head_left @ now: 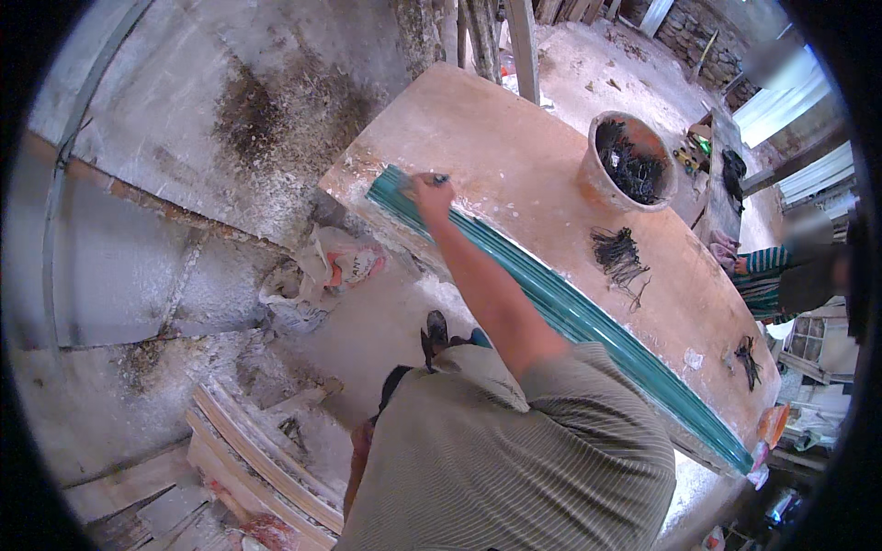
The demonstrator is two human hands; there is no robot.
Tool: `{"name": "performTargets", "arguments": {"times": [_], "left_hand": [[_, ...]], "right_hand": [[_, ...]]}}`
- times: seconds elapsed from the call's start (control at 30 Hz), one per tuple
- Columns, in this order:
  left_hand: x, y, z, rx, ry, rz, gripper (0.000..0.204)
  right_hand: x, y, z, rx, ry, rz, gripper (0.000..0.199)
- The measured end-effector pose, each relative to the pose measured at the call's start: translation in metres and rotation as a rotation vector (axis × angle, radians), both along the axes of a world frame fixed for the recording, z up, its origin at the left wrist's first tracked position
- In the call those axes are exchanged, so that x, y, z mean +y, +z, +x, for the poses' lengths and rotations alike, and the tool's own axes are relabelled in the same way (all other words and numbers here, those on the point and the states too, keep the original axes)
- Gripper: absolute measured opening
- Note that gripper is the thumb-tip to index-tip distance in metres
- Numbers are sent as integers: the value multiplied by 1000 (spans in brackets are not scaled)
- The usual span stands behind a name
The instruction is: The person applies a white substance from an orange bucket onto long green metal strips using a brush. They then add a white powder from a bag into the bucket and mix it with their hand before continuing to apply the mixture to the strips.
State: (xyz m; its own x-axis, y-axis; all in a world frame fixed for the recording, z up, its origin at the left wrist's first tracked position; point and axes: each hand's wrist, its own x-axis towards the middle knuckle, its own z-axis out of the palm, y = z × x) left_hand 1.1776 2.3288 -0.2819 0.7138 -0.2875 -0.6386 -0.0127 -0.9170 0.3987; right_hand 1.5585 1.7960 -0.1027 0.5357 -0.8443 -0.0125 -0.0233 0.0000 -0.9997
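My right arm stretches out over a long bundle of glossy teal-green strips (551, 289), which lies along the table's near edge. At the bundle's far-left end my right hand (430, 196) is closed, with a small dark end of something poking out beside the thumb. A greyish blur next to the fingers hides what the held thing is. My left arm (360, 459) hangs down by my side, and its hand is out of sight behind my shirt.
On the table (478, 119) stand a round tub (602, 174) full of dark wiry pieces, a pile of dark ties (620, 257) and a smaller dark bunch (748, 361). Another person in striped sleeves (763, 266) is at the right edge. Sacks (322, 266) and curved boards (266, 450) lie left.
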Motion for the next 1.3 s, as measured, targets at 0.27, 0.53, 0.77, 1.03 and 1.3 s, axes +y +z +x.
{"name": "performTargets", "arguments": {"times": [0.27, 0.53, 0.77, 1.03, 1.3], "left_hand": [[-58, 15, 219, 260, 893, -635, 31], [-87, 6, 344, 435, 527, -213, 32], [-87, 8, 475, 514, 290, -205, 29], [-120, 10, 618, 463, 178, -262, 27], [-145, -1, 662, 601, -101, -171, 33]], "right_hand": [[-6, 10, 35, 45, 161, 107, 16], [-72, 24, -262, 281, -204, 287, 31], [-70, 79, -358, 626, -834, -174, 16], [23, 31, -104, 386, -598, -19, 21], [100, 35, 91, 100, -106, -115, 18]]}}
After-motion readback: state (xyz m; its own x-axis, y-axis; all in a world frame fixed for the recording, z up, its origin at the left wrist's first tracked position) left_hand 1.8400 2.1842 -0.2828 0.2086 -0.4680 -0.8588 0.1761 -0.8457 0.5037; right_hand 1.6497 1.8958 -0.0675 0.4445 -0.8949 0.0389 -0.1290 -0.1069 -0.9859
